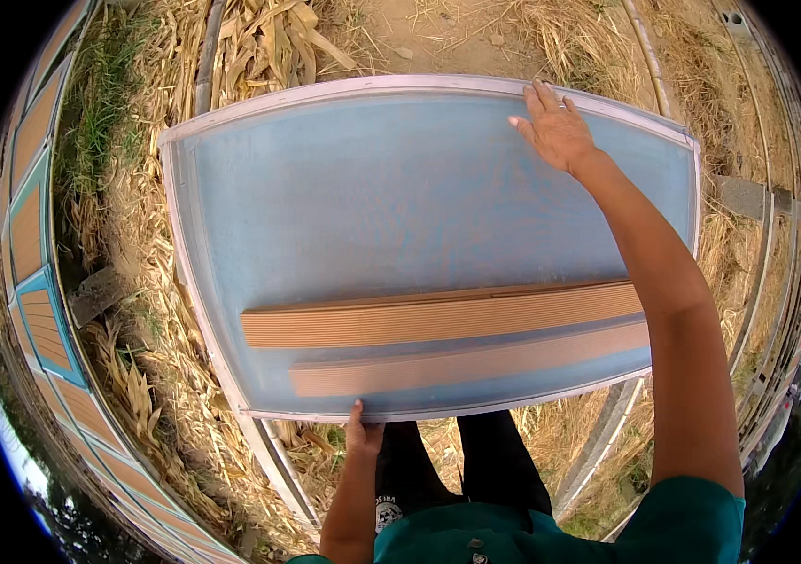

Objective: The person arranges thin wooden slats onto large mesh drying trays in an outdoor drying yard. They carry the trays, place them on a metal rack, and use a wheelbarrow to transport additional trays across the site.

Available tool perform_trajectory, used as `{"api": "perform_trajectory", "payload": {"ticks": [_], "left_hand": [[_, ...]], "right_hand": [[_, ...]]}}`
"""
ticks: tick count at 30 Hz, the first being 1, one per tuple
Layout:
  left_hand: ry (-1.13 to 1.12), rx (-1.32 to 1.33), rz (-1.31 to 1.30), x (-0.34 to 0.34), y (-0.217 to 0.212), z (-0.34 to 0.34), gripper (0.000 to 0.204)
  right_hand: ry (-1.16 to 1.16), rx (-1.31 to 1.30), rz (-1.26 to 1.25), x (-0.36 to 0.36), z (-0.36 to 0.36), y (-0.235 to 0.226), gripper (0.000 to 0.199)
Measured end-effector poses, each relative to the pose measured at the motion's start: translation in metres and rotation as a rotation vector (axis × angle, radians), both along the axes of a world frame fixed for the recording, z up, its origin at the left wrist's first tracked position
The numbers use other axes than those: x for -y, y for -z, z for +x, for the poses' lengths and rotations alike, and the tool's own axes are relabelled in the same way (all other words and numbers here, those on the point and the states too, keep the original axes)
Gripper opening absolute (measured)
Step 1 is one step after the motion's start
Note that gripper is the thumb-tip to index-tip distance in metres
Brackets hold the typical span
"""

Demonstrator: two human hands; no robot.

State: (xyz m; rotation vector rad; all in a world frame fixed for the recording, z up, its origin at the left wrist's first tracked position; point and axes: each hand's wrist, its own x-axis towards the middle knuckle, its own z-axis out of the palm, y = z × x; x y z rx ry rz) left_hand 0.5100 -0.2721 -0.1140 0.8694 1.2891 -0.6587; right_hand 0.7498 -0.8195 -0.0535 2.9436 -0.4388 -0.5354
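A wide framed mesh screen (344,197), blue with a pale rim, lies across the poles in front of me. Near its close side rests a long brown bundle (438,318) of thin parallel strands, its right end hidden by my right arm. A paler, similar band (457,365) shows nearer to me, seemingly through the mesh. My left hand (363,434) grips the near rim left of centre, thumb on top and fingers hidden below. Reaching across, my right hand (555,127) lies on the far rim with its fingers stretched out, a ring on one finger.
At the left stands a long row of blue-edged frames (38,320) bearing brown sheets. Poles (209,58) run under the screen. Dry corn husks (278,42) and straw cover the ground. Concrete blocks (743,197) and more rails are at the right.
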Motion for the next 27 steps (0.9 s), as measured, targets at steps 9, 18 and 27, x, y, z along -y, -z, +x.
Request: {"api": "perform_trajectory", "payload": {"ticks": [9, 18, 27], "left_hand": [[-0.194, 0.130, -0.047, 0.007, 0.021, -0.018, 0.059], [-0.257, 0.061, -0.130, 0.004, 0.017, -0.019, 0.061], [-0.284, 0.044, -0.132, 0.010, 0.006, -0.004, 0.055]], "right_hand": [[0.195, -0.063, 0.345, 0.032, 0.105, 0.054, 0.066], [0.276, -0.034, 0.419, 0.052, 0.106, 0.085, 0.066], [0.318, -0.049, 0.651, 0.072, 0.107, 0.091, 0.059]]}}
